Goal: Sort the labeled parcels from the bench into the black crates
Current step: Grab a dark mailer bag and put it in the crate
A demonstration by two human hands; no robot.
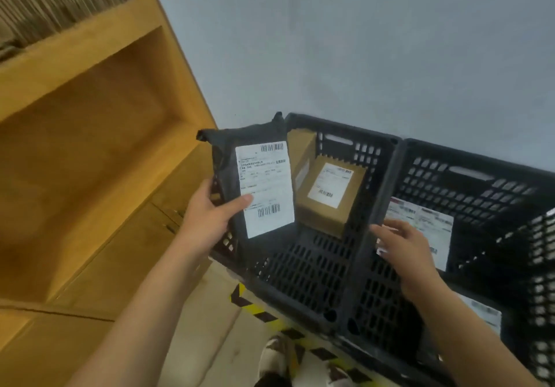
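Note:
My left hand grips a black poly-bag parcel with a white shipping label, thumb across the label, holding it upright over the left edge of the left black crate. Inside that crate lie a brown cardboard box with a label and a second brown parcel behind it. My right hand hovers with fingers spread and relaxed over the right black crate, just above a white-labelled parcel inside it. Another labelled parcel lies nearer in that crate.
A wooden shelf unit with open compartments and a cabinet door stands on the left. A pale wall rises behind the crates. Yellow-black hazard tape runs on the floor in front of the crates, beside my shoe.

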